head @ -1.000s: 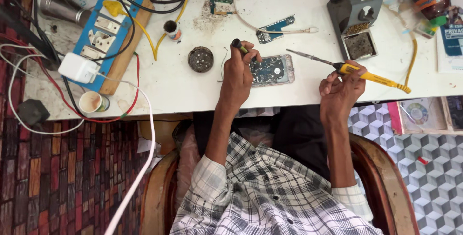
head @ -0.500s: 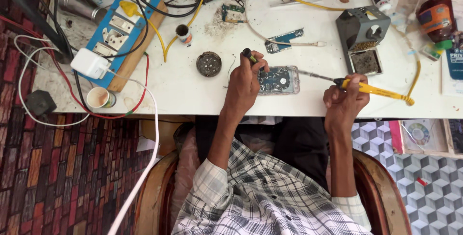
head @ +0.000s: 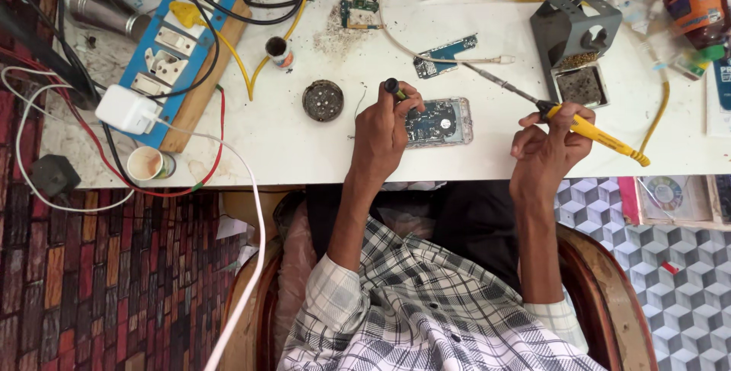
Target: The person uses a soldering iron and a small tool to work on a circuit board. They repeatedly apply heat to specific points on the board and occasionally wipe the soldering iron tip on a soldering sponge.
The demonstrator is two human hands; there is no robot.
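Note:
My left hand (head: 387, 129) rests on the white table and grips a small dark-tipped tool (head: 394, 88), right beside an opened phone (head: 439, 121) with its circuit board showing. My right hand (head: 544, 146) holds a yellow-handled soldering iron (head: 590, 130); its metal tip points up and left, away from the phone, toward a loose blue circuit board (head: 445, 54).
A grey soldering stand (head: 571, 36) with a sponge tray sits at the right. A blue switch board on wood (head: 183, 51), a white charger (head: 128, 108), a round black part (head: 323, 100), a small cup (head: 146, 163) and tangled cables crowd the left. Jars stand at the far right.
The view has shifted slightly. My right hand has drawn the soldering iron back to the right, away from the phone. My left hand stays by the phone.

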